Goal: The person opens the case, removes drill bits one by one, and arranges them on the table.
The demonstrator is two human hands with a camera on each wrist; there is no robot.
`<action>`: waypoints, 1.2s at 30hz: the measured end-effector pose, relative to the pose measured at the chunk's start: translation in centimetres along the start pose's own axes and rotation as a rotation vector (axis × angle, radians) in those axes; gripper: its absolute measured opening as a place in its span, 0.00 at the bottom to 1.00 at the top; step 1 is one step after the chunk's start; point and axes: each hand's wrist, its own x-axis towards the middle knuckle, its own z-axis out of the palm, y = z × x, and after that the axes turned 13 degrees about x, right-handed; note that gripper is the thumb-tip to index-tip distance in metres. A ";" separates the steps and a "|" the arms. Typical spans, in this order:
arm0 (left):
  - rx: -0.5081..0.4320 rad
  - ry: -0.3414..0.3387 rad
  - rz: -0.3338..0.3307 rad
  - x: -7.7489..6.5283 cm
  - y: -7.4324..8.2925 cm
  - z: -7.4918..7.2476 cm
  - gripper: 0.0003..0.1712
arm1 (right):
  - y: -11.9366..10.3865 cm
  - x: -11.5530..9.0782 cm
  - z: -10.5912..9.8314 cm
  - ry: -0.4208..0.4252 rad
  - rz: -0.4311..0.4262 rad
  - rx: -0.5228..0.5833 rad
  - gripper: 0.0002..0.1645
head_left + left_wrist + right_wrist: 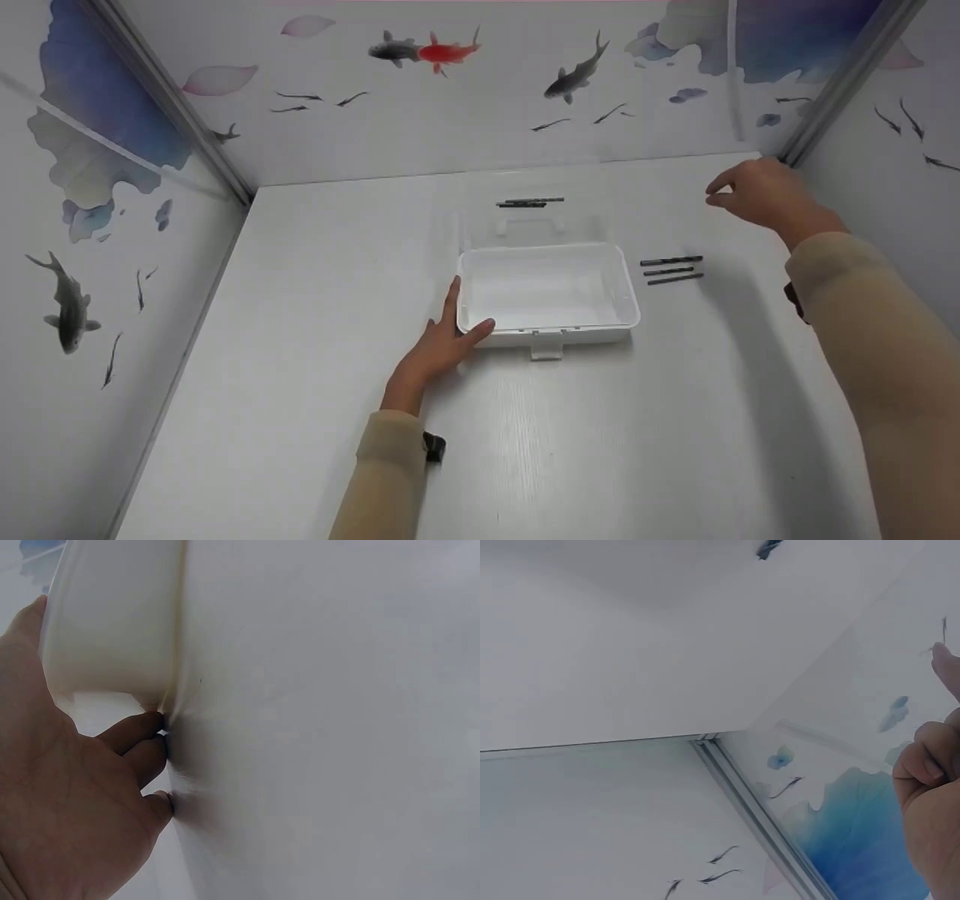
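Note:
A white plastic box [547, 338] stands on the table, its see-through lid [480, 229] folded back behind it. My left hand [435, 349] holds the front left corner, thumb over the front rim and index finger along the left wall. In the left wrist view, its other fingers [142, 757] curl against the table below the box wall [112, 622]. My right hand [765, 195] hangs over the back right of the table, fingers loosely bent, nothing between them. Three dark drill bits [671, 260] lie right of the box. More drill bits [530, 202] overlap the lid.
Wall panels with painted fish [574, 71] enclose the table [315, 300] at the back and both sides. Metal corner posts [855, 75] rise at the back corners. A dark shape [767, 549] shows at the top of the right wrist view.

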 end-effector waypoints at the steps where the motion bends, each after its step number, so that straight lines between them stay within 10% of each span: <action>1: 0.004 0.001 0.001 0.0 0.0 0.1 0.62 | -0.4 0.1 -0.3 0.005 0.000 -0.007 0.22; 21: 0.010 0.009 0.004 0.2 -0.1 0.3 0.62 | -8.0 3.1 -3.1 0.003 -0.063 -0.016 0.24; 36: 0.022 0.001 -0.001 0.1 -0.2 -0.2 0.62 | -13.0 6.1 -0.9 -0.017 -0.138 -0.033 0.23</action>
